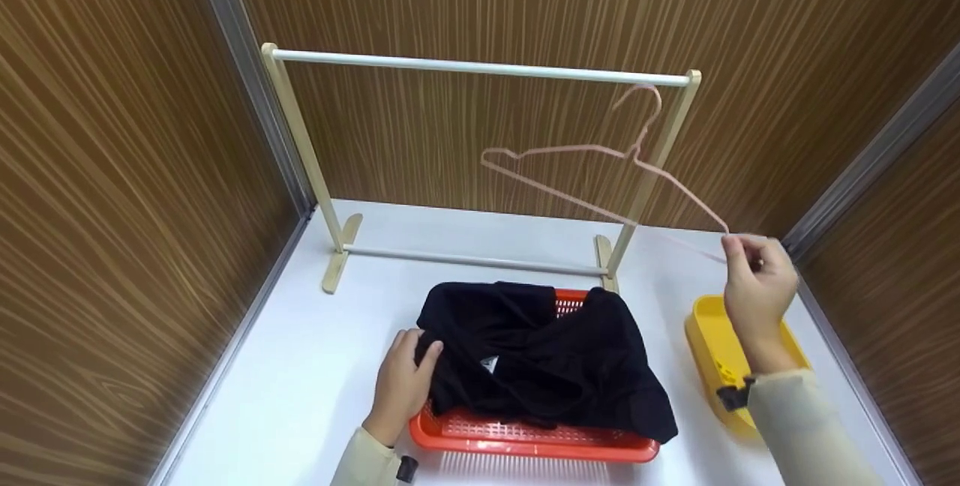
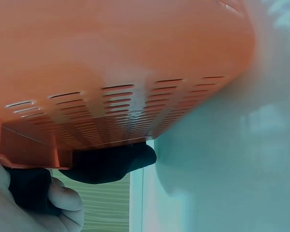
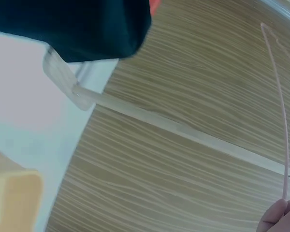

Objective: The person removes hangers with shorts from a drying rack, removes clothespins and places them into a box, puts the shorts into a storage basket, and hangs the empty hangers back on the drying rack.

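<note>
A pink clothes hanger (image 1: 577,147) is up in the air at the right of the head view, its hook near the rack's top rail. My right hand (image 1: 759,283) pinches the hanger by one end. A black garment (image 1: 540,358) with a small white label lies bunched over a red slotted basket (image 1: 525,437), its right side hanging past the rim. At the garment's left edge my left hand (image 1: 405,377) grips a fold of the cloth between thumb and fingers; the left wrist view shows this fold (image 2: 31,188) beside the basket's rim.
Behind the basket stands a wooden rack with a white top rail (image 1: 480,66) and a lower bar (image 1: 472,259). A yellow bin (image 1: 709,343) sits under my right forearm. Wood-grain walls (image 1: 120,246) enclose the white table (image 1: 300,396) on three sides.
</note>
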`<state>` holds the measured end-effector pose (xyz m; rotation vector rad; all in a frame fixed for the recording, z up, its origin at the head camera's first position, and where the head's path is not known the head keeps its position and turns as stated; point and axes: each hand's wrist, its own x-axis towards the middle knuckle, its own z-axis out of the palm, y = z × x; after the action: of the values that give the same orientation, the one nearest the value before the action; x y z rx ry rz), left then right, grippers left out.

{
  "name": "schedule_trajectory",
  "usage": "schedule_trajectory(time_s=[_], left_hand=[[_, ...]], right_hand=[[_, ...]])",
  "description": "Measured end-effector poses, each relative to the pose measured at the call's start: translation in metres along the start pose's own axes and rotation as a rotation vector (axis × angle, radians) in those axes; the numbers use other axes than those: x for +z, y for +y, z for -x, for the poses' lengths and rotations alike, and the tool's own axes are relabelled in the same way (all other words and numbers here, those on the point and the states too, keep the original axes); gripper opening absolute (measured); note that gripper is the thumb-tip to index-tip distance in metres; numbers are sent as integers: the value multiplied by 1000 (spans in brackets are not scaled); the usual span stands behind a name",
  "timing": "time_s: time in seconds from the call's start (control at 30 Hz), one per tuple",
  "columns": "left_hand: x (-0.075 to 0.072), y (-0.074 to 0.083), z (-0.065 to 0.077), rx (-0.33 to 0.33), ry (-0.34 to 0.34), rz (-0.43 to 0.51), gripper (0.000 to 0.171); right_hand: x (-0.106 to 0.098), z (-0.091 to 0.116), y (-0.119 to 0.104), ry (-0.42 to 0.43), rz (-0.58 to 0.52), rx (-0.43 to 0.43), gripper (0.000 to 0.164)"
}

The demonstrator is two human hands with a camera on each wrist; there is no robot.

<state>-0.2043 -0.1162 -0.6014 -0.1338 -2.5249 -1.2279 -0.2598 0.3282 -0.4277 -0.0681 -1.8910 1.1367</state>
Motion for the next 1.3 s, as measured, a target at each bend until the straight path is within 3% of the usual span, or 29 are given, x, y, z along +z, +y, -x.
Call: schedule_trajectory(time_s=[0.17, 0.3, 0.57, 0.77, 0.93, 1.07, 1.17, 1.3], left_hand=[[3, -1, 1, 7, 3, 4, 27], [6, -1, 1, 9, 8, 0, 26], [8, 2, 0, -1, 17, -6, 28], [9, 1, 0, -10, 22, -3, 27], [8, 2, 0, -21, 22, 7, 28], [5, 2, 0, -32, 25, 11, 27], [3, 2, 1, -33, 34, 10, 26], [2, 2, 1, -30, 38, 10, 27]], right_hand=[[12, -19, -26, 22, -23, -27, 18], [17, -30, -32, 18, -31, 12, 20], [26, -47, 5, -58, 8, 139, 23], [28, -43, 15, -160, 0, 184, 26], [29, -34, 17, -323, -35, 250, 29], [31, -23, 18, -401, -35, 275, 43], [31, -10, 16, -355, 6, 235, 57], [25, 18, 11, -181, -8, 159, 49]])
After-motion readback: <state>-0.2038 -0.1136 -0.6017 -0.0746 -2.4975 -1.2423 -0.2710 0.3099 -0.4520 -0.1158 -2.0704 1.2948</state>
